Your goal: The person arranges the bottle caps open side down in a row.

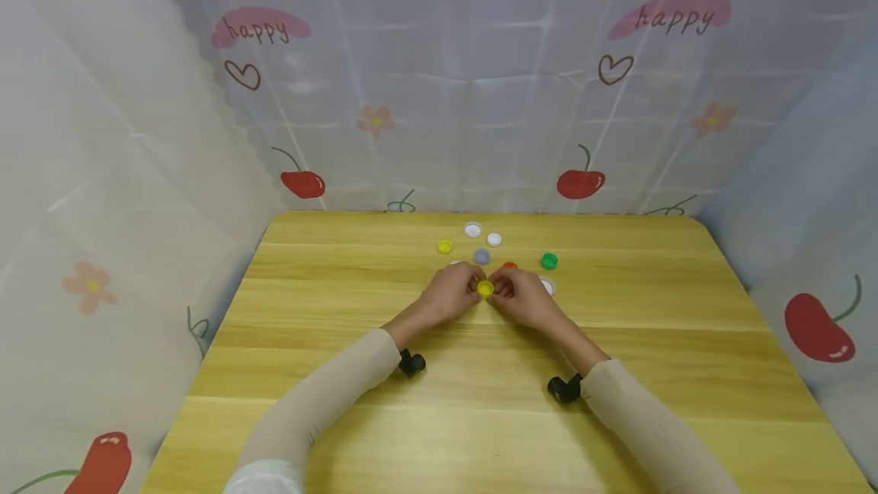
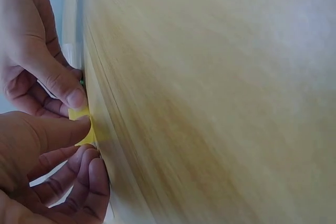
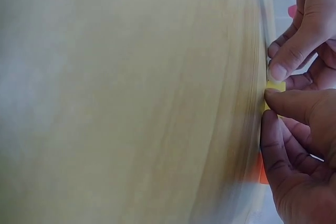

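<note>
A small yellow bottle cap (image 1: 485, 288) sits between my two hands over the wooden table, with its hollow side showing in the head view. My left hand (image 1: 449, 294) pinches its left side with thumb and fingers. From the right, my right hand (image 1: 527, 299) pinches the other side. Both wrist views show the thumbs against the yellow cap (image 2: 84, 139), close to the table surface; fingers hide part of it. Just beyond the hands lie an orange cap (image 1: 510, 265) and a white cap (image 1: 456, 262), each partly covered by a hand.
Further back lie a second yellow cap (image 1: 445, 247), a purplish cap (image 1: 482, 256), a green cap (image 1: 549, 261) and several white ones, one white cap (image 1: 548, 285) beside the right hand. Printed curtains (image 1: 439, 97) border the wooden table (image 1: 480, 433) at back and sides.
</note>
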A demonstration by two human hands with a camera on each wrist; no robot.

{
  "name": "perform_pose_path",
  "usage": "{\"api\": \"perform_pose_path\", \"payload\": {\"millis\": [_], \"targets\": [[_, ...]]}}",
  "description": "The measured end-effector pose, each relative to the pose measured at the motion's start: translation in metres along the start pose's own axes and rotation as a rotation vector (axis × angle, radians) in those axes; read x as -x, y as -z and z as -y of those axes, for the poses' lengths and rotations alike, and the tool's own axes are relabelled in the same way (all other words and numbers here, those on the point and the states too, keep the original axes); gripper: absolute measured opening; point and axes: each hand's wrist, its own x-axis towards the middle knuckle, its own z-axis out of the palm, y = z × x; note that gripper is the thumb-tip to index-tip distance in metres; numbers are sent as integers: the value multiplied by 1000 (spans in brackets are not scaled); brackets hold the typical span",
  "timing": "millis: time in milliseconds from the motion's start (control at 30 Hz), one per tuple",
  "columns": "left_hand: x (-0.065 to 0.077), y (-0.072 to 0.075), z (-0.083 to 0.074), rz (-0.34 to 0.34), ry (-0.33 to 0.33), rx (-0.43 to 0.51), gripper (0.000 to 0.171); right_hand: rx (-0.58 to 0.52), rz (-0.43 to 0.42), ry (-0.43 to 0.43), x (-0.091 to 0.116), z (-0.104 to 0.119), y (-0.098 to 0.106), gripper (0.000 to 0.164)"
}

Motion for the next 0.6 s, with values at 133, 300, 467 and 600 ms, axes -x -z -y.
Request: {"api": "perform_pose_path", "payload": {"millis": [133, 300, 467, 600], "targets": [[0, 1, 0, 10, 0, -8, 21, -15, 14, 9, 0, 0, 1, 24], [9, 3, 2, -1, 10, -17, 24, -35, 20, 18, 6, 2, -2, 26], [20, 10, 6, -25, -18, 48, 31, -71, -1, 53, 15, 6, 0, 28], [34, 15, 11, -42, -76, 135, 30, -144, -21, 77, 25, 11, -1, 29]]}}
